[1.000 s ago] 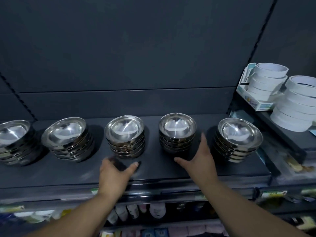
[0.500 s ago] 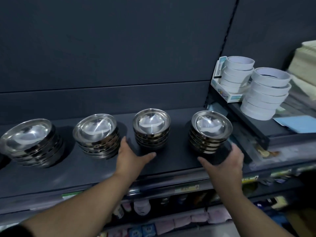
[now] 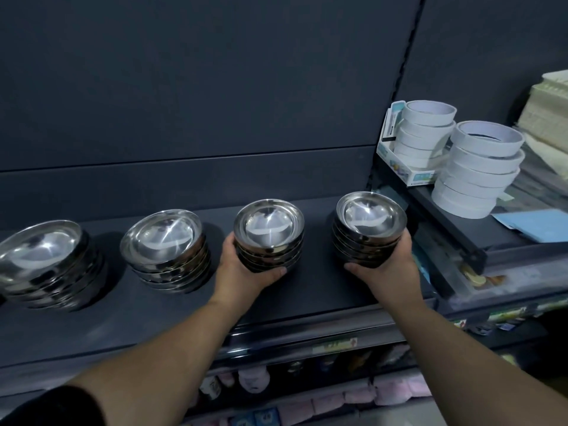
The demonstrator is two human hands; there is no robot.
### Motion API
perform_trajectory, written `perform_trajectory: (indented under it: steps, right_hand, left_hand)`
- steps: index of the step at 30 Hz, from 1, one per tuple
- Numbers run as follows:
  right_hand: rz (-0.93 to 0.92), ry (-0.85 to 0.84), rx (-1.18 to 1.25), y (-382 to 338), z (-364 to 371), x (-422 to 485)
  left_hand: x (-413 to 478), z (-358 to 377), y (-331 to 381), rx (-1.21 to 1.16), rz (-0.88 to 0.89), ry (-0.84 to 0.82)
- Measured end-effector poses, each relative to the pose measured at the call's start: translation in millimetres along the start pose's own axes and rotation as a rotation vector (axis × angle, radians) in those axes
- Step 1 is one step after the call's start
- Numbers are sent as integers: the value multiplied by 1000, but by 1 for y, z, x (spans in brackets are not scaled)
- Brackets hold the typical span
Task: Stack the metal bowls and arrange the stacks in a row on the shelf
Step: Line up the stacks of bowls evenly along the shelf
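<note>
Left hand [image 3: 246, 273] cups one bowl stack [image 3: 269, 236], right hand [image 3: 387, 269] wraps the stack beside it [image 3: 368, 230]: any uneven shove could topple these slick, loosely nested bowls.

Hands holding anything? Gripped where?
Left hand grips the third bowl stack from left, low on its sides; right hand grips the rightmost bowl stack the same way.

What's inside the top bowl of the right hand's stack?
Only bare reflective metal inside the top bowl. It covers the insides of the bowls beneath; only their rims show.
</note>
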State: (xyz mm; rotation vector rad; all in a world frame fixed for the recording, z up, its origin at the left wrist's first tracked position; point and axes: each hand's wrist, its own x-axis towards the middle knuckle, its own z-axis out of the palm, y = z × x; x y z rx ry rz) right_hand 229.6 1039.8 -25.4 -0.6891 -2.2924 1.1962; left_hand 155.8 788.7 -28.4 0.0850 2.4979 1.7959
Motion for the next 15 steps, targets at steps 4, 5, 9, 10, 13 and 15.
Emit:
perform_trajectory:
  steps: [4, 5, 9, 10, 13, 15]
  right_hand:
    - [3, -26, -39, -1, 1, 9]
    - [7, -31, -48, -2, 1, 10]
    - [52, -23, -89, -7, -1, 4]
    - [68, -8, -99, -6, -1, 0]
    - [131, 49, -275, -11, 0, -26]
    - [104, 52, -449, -14, 7, -49]
  left_hand:
    - [-4, 1, -1, 9, 4, 7]
    - [-5, 2, -1, 11, 4, 5]
    - [-8, 0, 2, 16, 11, -10]
    - [-7, -1, 0, 21, 21, -27]
    - [-13, -9, 1, 71, -4, -46]
    - [-22, -16, -3, 152, 15, -38]
